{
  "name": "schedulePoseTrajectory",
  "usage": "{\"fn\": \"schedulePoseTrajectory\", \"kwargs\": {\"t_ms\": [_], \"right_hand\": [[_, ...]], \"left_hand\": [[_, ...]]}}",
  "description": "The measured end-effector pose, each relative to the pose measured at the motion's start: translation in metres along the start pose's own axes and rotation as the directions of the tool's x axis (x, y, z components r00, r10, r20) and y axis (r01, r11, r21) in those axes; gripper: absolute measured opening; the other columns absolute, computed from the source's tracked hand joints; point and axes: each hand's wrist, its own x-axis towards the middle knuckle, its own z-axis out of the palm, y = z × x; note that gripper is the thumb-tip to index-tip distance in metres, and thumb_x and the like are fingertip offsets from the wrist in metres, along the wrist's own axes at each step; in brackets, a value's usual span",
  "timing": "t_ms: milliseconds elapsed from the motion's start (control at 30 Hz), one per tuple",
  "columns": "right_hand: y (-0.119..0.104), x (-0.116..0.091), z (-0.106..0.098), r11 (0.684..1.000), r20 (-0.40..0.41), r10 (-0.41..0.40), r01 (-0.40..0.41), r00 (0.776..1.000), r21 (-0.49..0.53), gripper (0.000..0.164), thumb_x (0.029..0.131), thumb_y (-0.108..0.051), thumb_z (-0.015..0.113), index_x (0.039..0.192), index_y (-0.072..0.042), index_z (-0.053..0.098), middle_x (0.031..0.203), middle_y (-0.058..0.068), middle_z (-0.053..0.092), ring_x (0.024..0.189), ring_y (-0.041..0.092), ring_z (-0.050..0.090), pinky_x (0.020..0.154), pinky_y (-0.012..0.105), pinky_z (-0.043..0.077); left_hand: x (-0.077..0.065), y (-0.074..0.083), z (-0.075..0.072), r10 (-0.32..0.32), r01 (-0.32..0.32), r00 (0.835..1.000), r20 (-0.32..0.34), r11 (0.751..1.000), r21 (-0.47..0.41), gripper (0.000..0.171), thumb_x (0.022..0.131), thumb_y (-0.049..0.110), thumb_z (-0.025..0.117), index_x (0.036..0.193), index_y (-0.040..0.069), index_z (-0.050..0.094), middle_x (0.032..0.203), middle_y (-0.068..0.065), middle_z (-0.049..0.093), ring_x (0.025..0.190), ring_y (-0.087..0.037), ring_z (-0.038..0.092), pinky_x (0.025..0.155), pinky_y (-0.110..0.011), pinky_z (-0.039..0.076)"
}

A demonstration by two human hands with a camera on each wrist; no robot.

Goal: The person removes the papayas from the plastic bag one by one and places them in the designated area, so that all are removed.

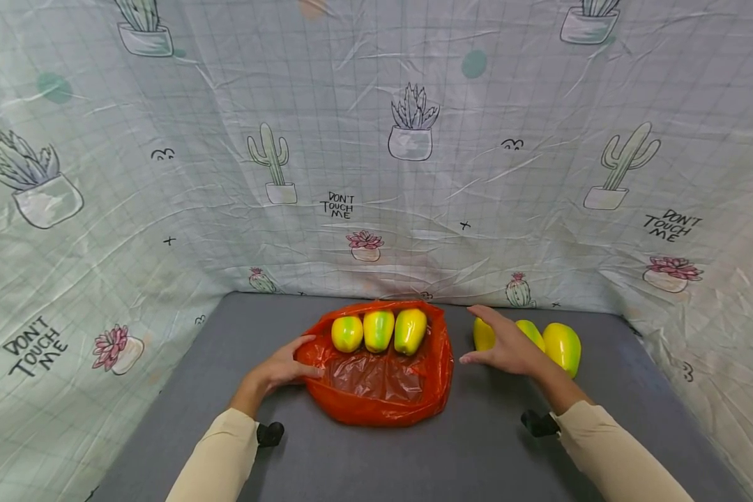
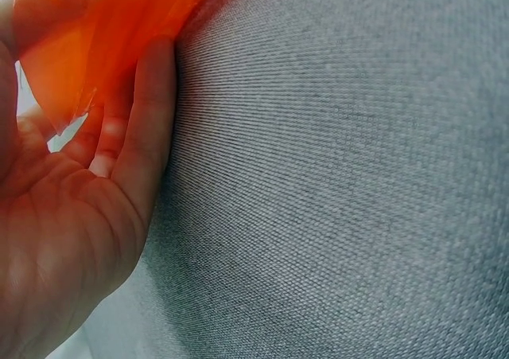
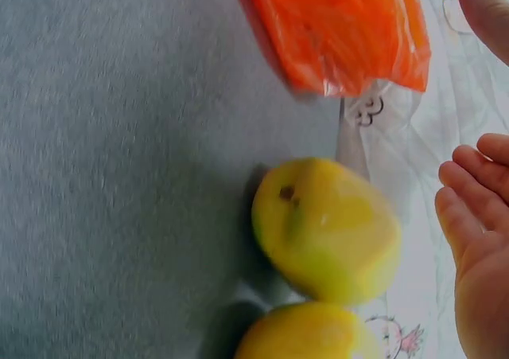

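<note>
A red plastic bag (image 1: 376, 413) lies with its mouth spread wide on the grey table. Inside, along its far side, sit three yellow-green mangoes (image 1: 378, 330) in a row. My left hand (image 1: 282, 364) holds the bag's left rim; orange plastic (image 2: 111, 33) passes between thumb and fingers in the left wrist view. To the right of the bag, my right hand (image 1: 505, 343) hovers with fingers and thumb spread and nothing between them. Three more mangoes (image 1: 563, 347) lie under and beside it, partly hidden by the hand. The right wrist view shows one mango (image 3: 326, 232) apart from the palm.
A grey cloth-like surface (image 1: 389, 467) covers the table. Behind it and on both sides hangs a pale sheet (image 1: 364, 174) printed with cacti, meeting the table's far edge just past the bag and mangoes. Dark wrist devices (image 1: 270, 434) sit at both cuffs.
</note>
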Motion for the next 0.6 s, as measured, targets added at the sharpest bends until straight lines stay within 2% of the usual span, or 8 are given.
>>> {"fn": "schedulePoseTrajectory", "kwargs": {"t_ms": [200,600], "right_hand": [[-0.007,-0.001,0.005,0.997,-0.008,-0.034,0.035,0.999,0.065,0.100,0.078,-0.048,0.089,0.155,-0.004,0.044,0.160,0.020,0.047,0.144,0.045,0.046,0.115,0.068,0.040],[-0.016,0.004,0.018,0.978,-0.044,-0.112,0.118,0.993,0.174,0.094,0.077,-0.042,0.091,0.152,-0.003,0.048,0.154,0.019,0.054,0.140,0.042,0.053,0.113,0.062,0.045]], "left_hand": [[-0.001,0.000,0.001,0.001,-0.001,1.000,-0.009,1.000,0.013,0.095,0.084,0.016,0.085,0.162,0.011,0.031,0.157,-0.031,0.038,0.130,-0.040,0.054,0.104,-0.050,0.056],[-0.001,0.000,0.000,0.000,0.000,1.000,-0.013,1.000,0.031,0.096,0.084,0.017,0.085,0.162,0.011,0.031,0.159,-0.030,0.037,0.137,-0.044,0.048,0.109,-0.053,0.052]]}}
